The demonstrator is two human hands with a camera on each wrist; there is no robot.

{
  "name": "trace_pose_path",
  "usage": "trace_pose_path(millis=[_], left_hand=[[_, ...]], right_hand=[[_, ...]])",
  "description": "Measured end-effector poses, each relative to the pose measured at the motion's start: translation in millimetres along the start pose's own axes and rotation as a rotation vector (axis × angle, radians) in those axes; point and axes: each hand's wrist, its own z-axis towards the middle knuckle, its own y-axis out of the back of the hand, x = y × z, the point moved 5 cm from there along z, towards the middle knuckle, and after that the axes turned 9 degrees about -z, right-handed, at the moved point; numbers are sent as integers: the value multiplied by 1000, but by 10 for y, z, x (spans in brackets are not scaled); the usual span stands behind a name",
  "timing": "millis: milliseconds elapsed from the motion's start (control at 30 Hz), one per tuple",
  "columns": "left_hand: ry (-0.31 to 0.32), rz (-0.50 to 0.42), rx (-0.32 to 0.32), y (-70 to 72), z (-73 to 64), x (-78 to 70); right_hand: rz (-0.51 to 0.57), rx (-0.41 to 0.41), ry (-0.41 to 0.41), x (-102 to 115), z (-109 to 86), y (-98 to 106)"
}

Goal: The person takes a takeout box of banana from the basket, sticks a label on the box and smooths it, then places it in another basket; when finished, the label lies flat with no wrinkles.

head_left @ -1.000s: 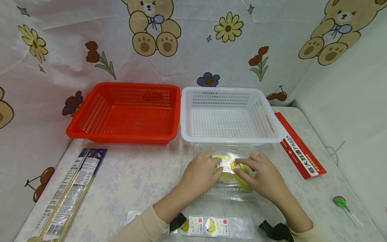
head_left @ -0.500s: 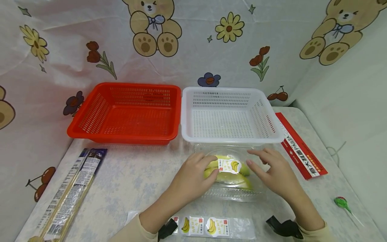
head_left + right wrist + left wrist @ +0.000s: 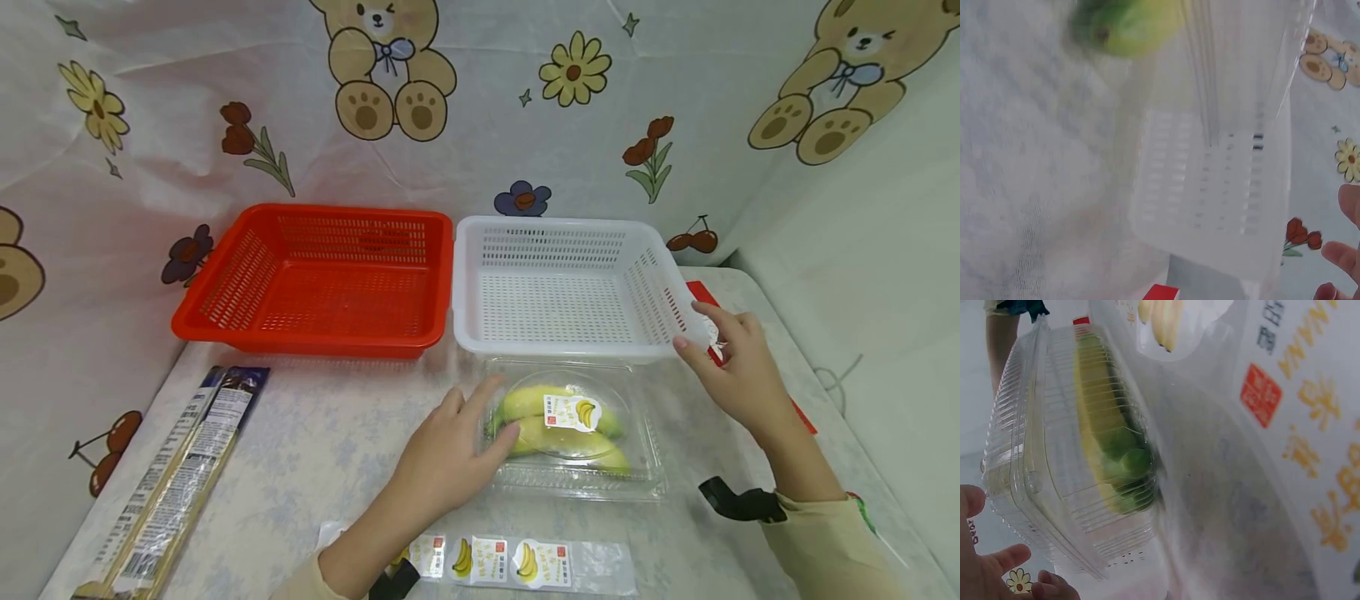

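A clear plastic clamshell box (image 3: 647, 471) lies closed in front of the white basket (image 3: 570, 347), with green-yellow bananas (image 3: 573, 442) inside. On its lid is a white label (image 3: 564, 412) with a banana print. My left hand (image 3: 442, 454) is beside the box's left edge, thumb and fingers spread and relaxed; the left wrist view shows the box's ribbed side (image 3: 1016, 406) near those fingers. At the basket's front right corner is my right hand (image 3: 738, 375), thumb and forefinger apart right at the rim. Nothing is held in either hand.
A red basket (image 3: 322, 340) adjoins the white one on the left. Long packets (image 3: 183, 467) lie at the table's left side. A strip of banana labels (image 3: 600, 565) lies near the front edge, partly under my left arm. A red box (image 3: 702, 292) is largely covered by my right hand.
My right hand has left the label on the lid and moved right and away to the white basket's corner. The left hand has drawn back left, uncovering the label and bananas.
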Motion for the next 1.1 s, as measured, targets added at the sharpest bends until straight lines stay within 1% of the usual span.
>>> trace_pose_path(millis=[100,233,367,500,600,767,867,1100], left_hand=[[59,-14,79,-69,-11,77],[109,-79,163,-156,-20,162],[132,-149,229,-214,-27,222],[106,-227,279,-242,-31,249],[86,-269,316,-255,-30,265],[102,-307,375,-257,-47,296],[105,-337,393,-242,-61,305],[84,-434,410,-197,-86,329]], right_hand=[[11,60,-43,-124,111,-52],[52,145,-94,-234,203,-158],[81,196,-130,-310,251,-271],[92,228,-135,-356,274,-357],[110,249,-118,-367,288,-400],[128,265,-76,-369,307,-440],[136,266,-59,-371,315,-451],[182,291,-59,-377,316,-459]])
